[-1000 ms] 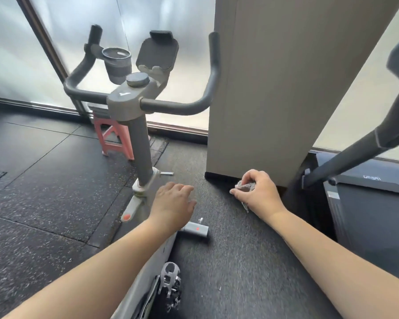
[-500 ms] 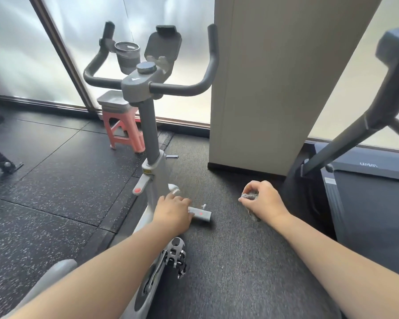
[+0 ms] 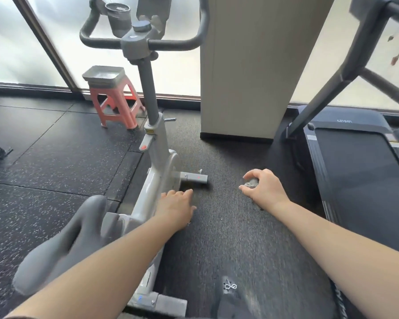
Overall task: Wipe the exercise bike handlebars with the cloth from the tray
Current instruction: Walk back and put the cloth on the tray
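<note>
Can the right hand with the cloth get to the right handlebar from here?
Probably yes: the right hand holds the cloth low, and nothing stands between it and the right handlebar, though the pillar stands close beside.

Speckled matt rubber floor (image 3: 55, 157); glossy plastic bike frame (image 3: 158, 162) (pale grey).

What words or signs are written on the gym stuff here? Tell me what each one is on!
"UMAY", though blurred, so I am not sure: pale letters on the treadmill hood.
A small pale mark on the bike's handlebar clamp: too small to read.
A yellow sticker on the bike's post collar: too blurred to read.
A white looped doodle, not letters, on dark fabric at the bottom edge.
</note>
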